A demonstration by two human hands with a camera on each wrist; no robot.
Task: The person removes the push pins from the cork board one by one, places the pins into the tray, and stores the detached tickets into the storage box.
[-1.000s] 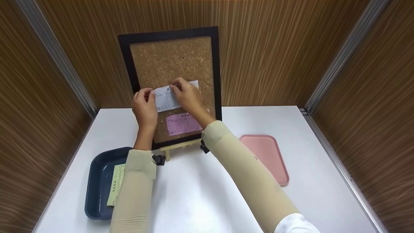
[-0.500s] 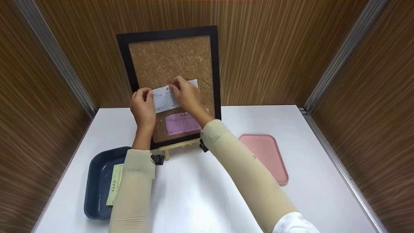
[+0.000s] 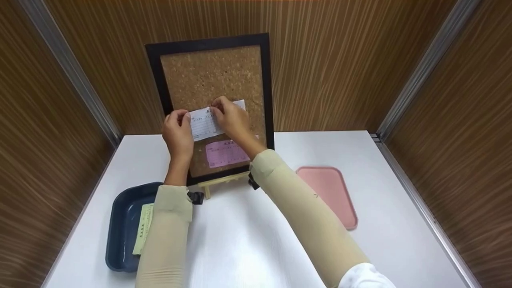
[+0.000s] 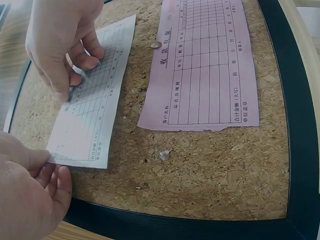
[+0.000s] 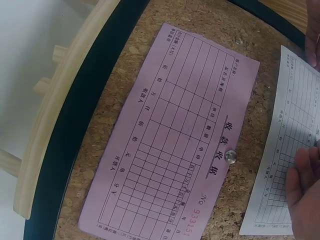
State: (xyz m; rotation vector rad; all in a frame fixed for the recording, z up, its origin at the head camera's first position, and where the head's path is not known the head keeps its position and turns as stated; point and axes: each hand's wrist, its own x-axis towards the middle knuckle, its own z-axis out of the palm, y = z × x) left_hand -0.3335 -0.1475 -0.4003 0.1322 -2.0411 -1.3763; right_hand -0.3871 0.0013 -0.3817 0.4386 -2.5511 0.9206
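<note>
Slip (image 3: 202,126), white and single, is lying across the corkboard (image 3: 216,76), long axis rising rightward, heading uppermost; left grip (image 3: 178,131) is pinching its left end, right grip (image 3: 233,119) its top edge. One pin (image 5: 230,157) is holding one pink slip (image 3: 226,153) below.

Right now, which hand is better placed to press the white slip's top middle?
Likely the right hand: it's at that spot on the white slip; the left hand holds the slip's left end.

White paper (image 3: 203,125): middle behind right hand (image 3: 232,118) | pink paper (image 3: 225,154): partly behind right wrist (image 3: 254,146) | blue tub (image 3: 112,230), green paper (image 3: 141,230): partly behind left sleeve (image 3: 166,236) | pink tray (image 3: 332,188): partly behind right sleeve (image 3: 306,206) | left hand (image 4: 29,187): cut off in left wrist view
</note>
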